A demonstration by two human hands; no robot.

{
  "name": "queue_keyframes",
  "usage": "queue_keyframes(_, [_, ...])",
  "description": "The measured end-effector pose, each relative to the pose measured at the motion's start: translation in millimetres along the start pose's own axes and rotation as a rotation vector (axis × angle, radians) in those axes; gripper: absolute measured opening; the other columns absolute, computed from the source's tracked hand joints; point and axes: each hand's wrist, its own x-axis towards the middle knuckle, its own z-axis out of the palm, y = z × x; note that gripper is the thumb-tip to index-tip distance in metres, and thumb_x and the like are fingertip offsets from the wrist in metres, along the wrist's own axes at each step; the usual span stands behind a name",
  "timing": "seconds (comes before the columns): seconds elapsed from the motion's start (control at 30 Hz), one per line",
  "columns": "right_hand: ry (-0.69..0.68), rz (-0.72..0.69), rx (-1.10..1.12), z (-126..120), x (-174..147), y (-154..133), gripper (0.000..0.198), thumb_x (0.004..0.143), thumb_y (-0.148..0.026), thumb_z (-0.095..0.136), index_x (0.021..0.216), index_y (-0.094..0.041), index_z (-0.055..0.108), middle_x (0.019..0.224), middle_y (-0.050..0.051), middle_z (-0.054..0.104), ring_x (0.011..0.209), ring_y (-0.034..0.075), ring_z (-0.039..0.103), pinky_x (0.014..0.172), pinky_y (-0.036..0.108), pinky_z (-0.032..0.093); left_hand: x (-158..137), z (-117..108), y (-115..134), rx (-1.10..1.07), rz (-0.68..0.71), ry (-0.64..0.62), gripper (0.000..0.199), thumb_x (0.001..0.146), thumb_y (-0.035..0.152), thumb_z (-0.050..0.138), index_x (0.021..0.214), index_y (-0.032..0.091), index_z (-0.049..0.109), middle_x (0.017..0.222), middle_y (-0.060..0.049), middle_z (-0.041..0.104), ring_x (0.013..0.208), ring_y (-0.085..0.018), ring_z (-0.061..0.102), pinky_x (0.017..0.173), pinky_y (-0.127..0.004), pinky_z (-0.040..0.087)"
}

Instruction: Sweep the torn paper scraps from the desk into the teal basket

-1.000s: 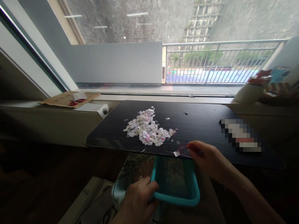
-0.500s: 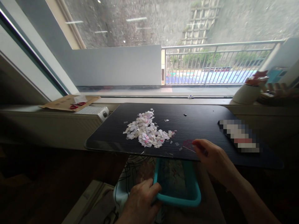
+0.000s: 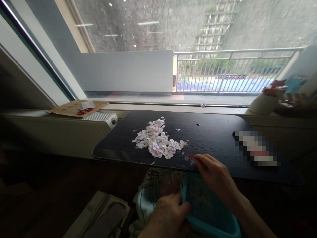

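My left hand (image 3: 170, 213) is closed on the near-left rim of a teal plastic bin (image 3: 210, 228), which sits below the table's front edge. Small bits lie inside the bin, too dim to name. Between the thumb and fingers of my right hand (image 3: 216, 172) is a thin, translucent pinkish plastic piece (image 3: 189, 156), held low over the dark table (image 3: 213, 138) near its front edge. Left of that hand lies a heap of small paper scraps (image 3: 158, 140), mostly white with a few pink ones. Some loose clear bits rest close to the pinkish piece.
A blurred-out object (image 3: 256, 148) lies on the table's right side. Red-handled scissors (image 3: 85, 111) rest on brown paper (image 3: 59, 109) above a radiator (image 3: 101, 118). A pale pot (image 3: 264, 102) stands by the window at right. Checked cloth (image 3: 148, 195) hangs beneath the table.
My left hand and the teal bin have moved right. My right hand has shifted left with the pinkish piece, closer to the paper heap. The scraps look unchanged.
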Motion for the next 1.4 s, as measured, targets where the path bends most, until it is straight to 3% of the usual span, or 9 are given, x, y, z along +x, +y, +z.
queue_keyframes(0.27, [-0.041, -0.031, -0.08, 3, 22, -3, 0.021, 0.09, -0.02, 0.044, 0.098, -0.02, 0.063, 0.088, 0.003, 0.063, 0.082, 0.017, 0.058, 0.073, 0.027, 0.042, 9, -5, 9, 0.075, 0.086, -0.061, 0.019, 0.078, 0.032, 0.064, 0.092, 0.02, 0.06, 0.087, -0.005, 0.06, 0.078, -0.023, 0.059, 0.065, -0.03, 0.048])
queue_keyframes(0.63, [-0.158, -0.129, -0.021, -2, 42, 2, 0.02, 0.089, -0.02, 0.046, 0.099, -0.019, 0.064, 0.09, 0.004, 0.064, 0.082, 0.016, 0.058, 0.072, 0.025, 0.042, 22, -6, 21, 0.046, 0.062, -0.092, 0.02, 0.079, 0.029, 0.063, 0.096, 0.02, 0.062, 0.093, -0.007, 0.062, 0.082, -0.026, 0.062, 0.067, -0.031, 0.05])
queue_keyframes(0.77, [-0.256, -0.178, 0.04, -11, 39, 2, 0.018, 0.089, -0.021, 0.047, 0.095, -0.021, 0.064, 0.085, 0.001, 0.063, 0.076, 0.013, 0.058, 0.068, 0.023, 0.042, 28, -8, 29, 0.009, 0.036, -0.08, 0.02, 0.081, 0.032, 0.062, 0.097, 0.02, 0.063, 0.095, -0.008, 0.063, 0.083, -0.027, 0.062, 0.068, -0.033, 0.051])
queue_keyframes(0.93, [-0.205, -0.137, 0.049, -18, 30, 8, 0.018, 0.089, -0.021, 0.047, 0.095, -0.021, 0.064, 0.088, 0.002, 0.063, 0.077, 0.013, 0.057, 0.07, 0.023, 0.041, 35, -14, 42, -0.002, -0.013, -0.096, 0.021, 0.082, 0.029, 0.062, 0.1, 0.019, 0.063, 0.095, -0.009, 0.064, 0.085, -0.028, 0.062, 0.069, -0.035, 0.052])
queue_keyframes(1.1, [-0.284, -0.156, 0.104, -20, 26, 10, 0.017, 0.089, -0.022, 0.047, 0.094, -0.022, 0.064, 0.086, 0.001, 0.063, 0.076, 0.012, 0.058, 0.068, 0.022, 0.042, 39, -21, 48, -0.004, -0.001, -0.109, 0.022, 0.083, 0.032, 0.061, 0.1, 0.018, 0.063, 0.096, -0.01, 0.063, 0.086, -0.029, 0.062, 0.07, -0.036, 0.052])
queue_keyframes(1.27, [-0.241, -0.142, 0.11, -16, 28, 7, 0.018, 0.089, -0.022, 0.047, 0.094, -0.02, 0.065, 0.086, 0.002, 0.064, 0.076, 0.013, 0.058, 0.069, 0.023, 0.043, 42, -25, 51, -0.003, -0.01, -0.114, 0.022, 0.084, 0.032, 0.06, 0.1, 0.017, 0.063, 0.095, -0.01, 0.063, 0.085, -0.028, 0.062, 0.07, -0.036, 0.052])
queue_keyframes(1.4, [-0.297, -0.174, 0.149, -16, 23, 0, 0.021, 0.09, -0.022, 0.045, 0.094, -0.021, 0.065, 0.086, 0.003, 0.064, 0.075, 0.013, 0.058, 0.068, 0.023, 0.044, 42, -22, 49, -0.008, 0.0, -0.096, 0.021, 0.082, 0.032, 0.061, 0.098, 0.018, 0.063, 0.093, -0.01, 0.063, 0.083, -0.029, 0.062, 0.068, -0.036, 0.052])
